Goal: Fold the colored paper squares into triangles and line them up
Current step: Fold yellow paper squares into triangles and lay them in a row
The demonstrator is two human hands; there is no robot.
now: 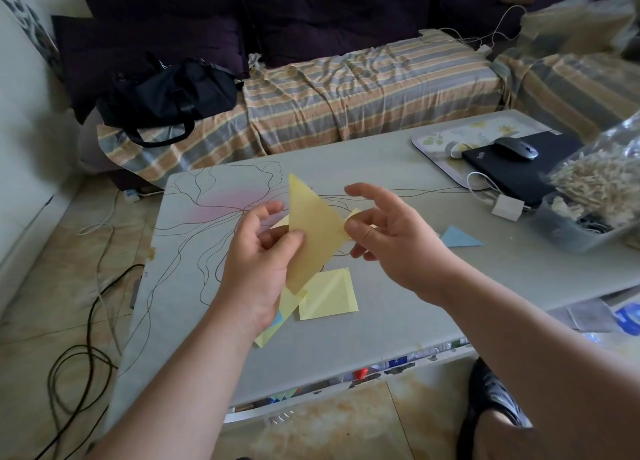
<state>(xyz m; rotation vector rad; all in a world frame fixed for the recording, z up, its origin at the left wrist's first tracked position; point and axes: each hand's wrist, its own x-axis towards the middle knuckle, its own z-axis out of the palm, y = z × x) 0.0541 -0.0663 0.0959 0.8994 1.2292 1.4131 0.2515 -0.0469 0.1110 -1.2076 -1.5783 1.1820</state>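
Two hands point(256, 251) point(388, 237) on yellow triangle point(313, 231)

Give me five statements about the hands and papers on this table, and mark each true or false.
1. The left hand pinches the yellow triangle. True.
2. The yellow triangle lies flat on the table. False: it is held up in the air.
3. A blue triangle lies on the table to the right of the right hand. True.
4. A mouse sits on the dark laptop. True.
5. The black bag stands on the table. False: it rests on the sofa.
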